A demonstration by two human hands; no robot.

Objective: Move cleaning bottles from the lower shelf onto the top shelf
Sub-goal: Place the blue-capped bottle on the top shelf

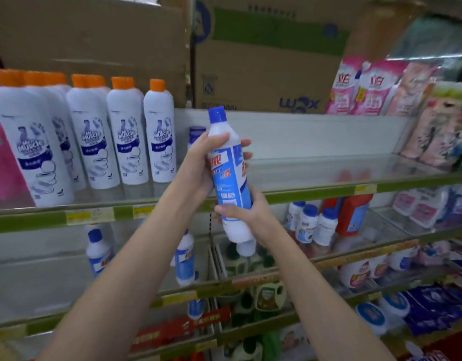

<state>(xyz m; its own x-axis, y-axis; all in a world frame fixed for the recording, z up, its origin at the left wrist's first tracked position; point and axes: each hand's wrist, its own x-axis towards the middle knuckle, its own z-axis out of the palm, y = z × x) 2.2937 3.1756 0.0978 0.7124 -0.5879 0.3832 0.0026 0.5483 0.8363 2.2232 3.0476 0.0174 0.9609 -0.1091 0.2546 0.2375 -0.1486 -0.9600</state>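
Observation:
A white cleaning bottle (231, 175) with a blue cap and blue label hangs in the air in front of the top shelf (316, 188), tilted slightly left at the top. My left hand (201, 165) grips its upper body, fingers wrapped round behind. My right hand (246, 209) grips its lower part from the right. A like bottle (196, 135) stands at the back of the top shelf, partly hidden by my left hand. Two more such bottles (99, 250) (185, 259) stand on the lower shelf (99, 277).
White orange-capped bottles (125, 131) fill the top shelf's left side. Pink pouches (368, 87) and other packs crowd its right end. Cardboard boxes (263, 56) stand behind. Small white blue-capped bottles (310, 224) and a red jug (352, 214) sit on the lower shelf at right.

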